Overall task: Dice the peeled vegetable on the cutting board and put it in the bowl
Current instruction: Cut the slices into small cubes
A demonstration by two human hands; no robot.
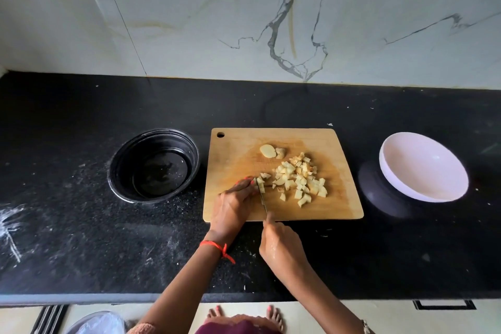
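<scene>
A wooden cutting board (235, 154) lies on the black counter. A heap of pale diced vegetable pieces (299, 179) covers its right middle. Two uncut end slices (271, 151) sit farther back. My left hand (233, 202) presses down a small remaining piece (260, 185) with curled fingertips at the board's front left. My right hand (282, 241) grips a knife (262, 198) by its handle, forefinger stretched along the spine, the blade standing against that piece. A white bowl (423, 167) sits tilted to the right of the board.
A black round container (154, 165) stands left of the board. The white bowl leans on a dark round object (379, 192). The marble wall rises behind the counter. The counter's front edge (108, 297) runs below my forearms; white dust marks the counter's left part.
</scene>
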